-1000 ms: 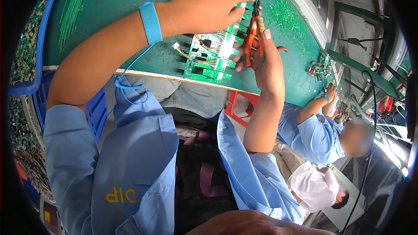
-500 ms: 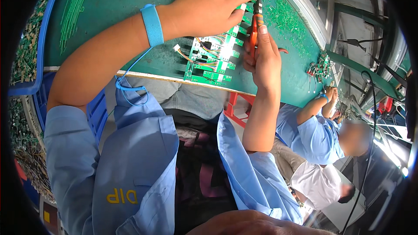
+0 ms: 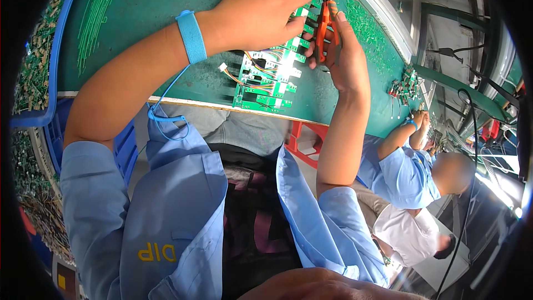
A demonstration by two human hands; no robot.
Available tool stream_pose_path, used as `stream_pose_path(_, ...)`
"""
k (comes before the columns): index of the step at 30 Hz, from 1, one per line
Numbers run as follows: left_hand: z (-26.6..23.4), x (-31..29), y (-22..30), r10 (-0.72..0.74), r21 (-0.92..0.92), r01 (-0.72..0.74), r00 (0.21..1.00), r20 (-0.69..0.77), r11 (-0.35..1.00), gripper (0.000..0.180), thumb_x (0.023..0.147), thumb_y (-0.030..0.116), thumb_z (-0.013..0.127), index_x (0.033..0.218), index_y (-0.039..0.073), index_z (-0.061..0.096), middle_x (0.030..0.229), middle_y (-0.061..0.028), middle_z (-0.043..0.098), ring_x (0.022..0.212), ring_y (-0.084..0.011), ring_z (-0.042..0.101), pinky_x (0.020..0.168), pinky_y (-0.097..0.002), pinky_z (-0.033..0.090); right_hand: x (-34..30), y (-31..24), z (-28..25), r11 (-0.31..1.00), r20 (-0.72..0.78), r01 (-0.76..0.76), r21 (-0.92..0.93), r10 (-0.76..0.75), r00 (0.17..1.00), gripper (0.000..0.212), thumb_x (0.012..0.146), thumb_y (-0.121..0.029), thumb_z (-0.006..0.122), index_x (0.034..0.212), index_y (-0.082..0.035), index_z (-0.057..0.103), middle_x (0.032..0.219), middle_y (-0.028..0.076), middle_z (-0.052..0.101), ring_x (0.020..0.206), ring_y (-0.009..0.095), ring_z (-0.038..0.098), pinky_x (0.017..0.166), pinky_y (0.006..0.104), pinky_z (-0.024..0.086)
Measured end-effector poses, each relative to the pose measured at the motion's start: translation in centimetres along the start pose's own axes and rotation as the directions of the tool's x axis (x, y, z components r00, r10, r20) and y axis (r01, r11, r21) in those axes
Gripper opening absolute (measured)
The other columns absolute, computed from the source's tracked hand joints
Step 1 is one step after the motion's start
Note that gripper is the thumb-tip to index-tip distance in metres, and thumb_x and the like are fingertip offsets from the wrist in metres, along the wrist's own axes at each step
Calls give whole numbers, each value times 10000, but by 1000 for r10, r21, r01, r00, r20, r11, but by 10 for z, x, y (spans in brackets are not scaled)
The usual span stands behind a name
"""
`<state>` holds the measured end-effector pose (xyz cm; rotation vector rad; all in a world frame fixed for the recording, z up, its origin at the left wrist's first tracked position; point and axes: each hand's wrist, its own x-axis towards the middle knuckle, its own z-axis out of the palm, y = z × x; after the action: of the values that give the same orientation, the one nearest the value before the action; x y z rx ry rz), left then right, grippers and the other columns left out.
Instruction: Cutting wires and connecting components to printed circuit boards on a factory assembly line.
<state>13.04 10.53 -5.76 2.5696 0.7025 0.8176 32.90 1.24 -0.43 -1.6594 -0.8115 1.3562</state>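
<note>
A green circuit board panel (image 3: 265,88), cut into a row of small boards with white connectors and coloured wires, lies on the green work table (image 3: 144,8). My left hand (image 3: 252,16), in a blue wrist strap (image 3: 192,36), rests over its far part with fingers spread; the palm hides some boards. My right hand (image 3: 351,61) grips orange-handled cutting pliers (image 3: 323,30) just right of the panel. Their dark jaws point away from me, beside the panel's edge, with nothing visible between them. A white plug on wires (image 3: 223,67) sticks out left of the panel.
Thin green strips (image 3: 97,14) lie at the far left. Green scraps (image 3: 369,39) cover the table's right side by a pale rail (image 3: 383,8). A blue bin (image 3: 47,112) of board pieces stands left. Wired boards (image 3: 408,86) and a co-worker (image 3: 405,172) are at right.
My right hand has drawn back rightward with the pliers, their jaws away from the boards. My left hand has shifted slightly left and its fingers have spread.
</note>
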Motion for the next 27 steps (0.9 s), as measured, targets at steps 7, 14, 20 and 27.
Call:
stream_pose_path(7, 2, 0, 0, 1, 5, -1, 1000, 1, 1000, 608, 1008, 263, 574, 1516, -72, 586, 1653, -271, 503, 1617, -471, 344, 1309, -769, 115, -1, 3, 2, 1000, -24, 9, -22, -10, 1000, 540, 1163, -527, 511, 1156, -14, 680, 882, 124, 701, 644, 197, 635, 525, 305, 483)
stream_pose_path(14, 8, -2, 2, 105, 171, -80, 984, -145, 982, 479, 1027, 228, 636, 1458, 20, 652, 1546, -175, 629, 1492, -352, 537, 1275, -639, 325, -3, 13, -4, 964, -131, 58, -258, -94, 987, 520, 1159, -503, 513, 1047, -22, 674, 839, 118, 648, 653, 207, 569, 588, 365, 492)
stream_pose_path(20, -1, 3, -1, -40, 139, 34, 998, 40, 990, 599, 971, 149, 685, 1563, 125, 603, 1687, -38, 551, 1619, -308, 428, 1349, -639, 168, -29, 37, -11, 703, -296, -5, -711, -293, 909, 516, 1012, -454, 727, 1271, -21, 620, 987, 201, 737, 867, 411, 733, 800, 504, 602)
stream_pose_path(27, -13, 16, -33, -69, -42, 66, 994, -85, 997, 539, 1045, 212, 713, 1559, 83, 613, 1605, -142, 612, 1474, -340, 576, 1256, -452, 400, -60, 49, -13, 123, -55, 187, -975, -940, 337, 418, 897, -192, 819, 1239, -58, 620, 1078, 97, 688, 862, 289, 686, 781, 392, 571)
